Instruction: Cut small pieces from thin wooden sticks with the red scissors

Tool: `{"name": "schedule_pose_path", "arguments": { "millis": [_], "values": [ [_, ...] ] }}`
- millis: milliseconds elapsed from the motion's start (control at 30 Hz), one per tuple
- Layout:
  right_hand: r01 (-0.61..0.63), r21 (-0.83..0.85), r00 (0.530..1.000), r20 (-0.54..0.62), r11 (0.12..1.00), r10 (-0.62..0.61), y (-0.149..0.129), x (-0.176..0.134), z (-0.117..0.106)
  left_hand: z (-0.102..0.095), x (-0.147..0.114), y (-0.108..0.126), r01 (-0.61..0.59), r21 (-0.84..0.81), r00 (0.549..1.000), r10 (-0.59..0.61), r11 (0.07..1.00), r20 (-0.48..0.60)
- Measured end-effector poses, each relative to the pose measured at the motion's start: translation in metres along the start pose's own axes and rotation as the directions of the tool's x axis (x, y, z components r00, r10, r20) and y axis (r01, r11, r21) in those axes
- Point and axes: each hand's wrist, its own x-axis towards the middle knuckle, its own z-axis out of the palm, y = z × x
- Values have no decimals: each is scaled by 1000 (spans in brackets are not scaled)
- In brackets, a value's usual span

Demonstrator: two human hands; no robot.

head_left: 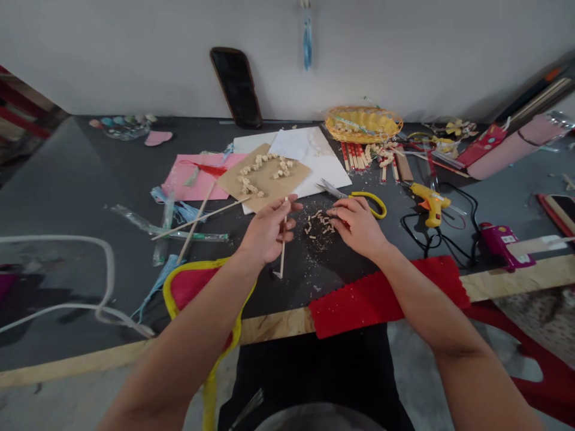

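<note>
Stick [283, 254] in left hand [268, 230], small pieces [320, 222] by right hand [359, 226]

Head view: the left grip closes round the stick, above the tabletop [278, 302]. The right fingertips bend at the pieces, beside scissors [333, 190]; whether they hold one, I cannot tell.

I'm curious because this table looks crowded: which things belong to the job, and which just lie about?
Likely in the job:
thin stick in the left hand;
small pale pieces by the right hand;
scissors nearby.

Probably just lying about:
leaning phone;
pink bottle.
</note>
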Motion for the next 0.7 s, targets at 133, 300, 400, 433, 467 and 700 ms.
{"name": "schedule_pose_path", "arguments": {
  "millis": [133,300,400,433,467,700],
  "values": [
    [39,-21,999,28,999,-38,-5,-2,2,-2,1,0,3,1,1000,-3,1000,8],
    [255,-23,944,224,967,-243,-21,-7,3,-3,2,-1,-5,9,999,5,1000,31],
    [194,-72,960,219,978,-174,-22,-7,3,-3,1,0,-11,6,999,10,1000,41],
    [148,-91,974,185,985,-130,-19,-6,2,-3,1,0,-11,4,999,11,1000,46],
    [102,-104,986,139,989,-87,-16,-6,1,-3,1,0,-11,3,999,11,1000,49],
    [-61,14,989,-134,998,62,7,1,-4,-3,0,0,-17,1,998,17,1000,55]
  ]
}}
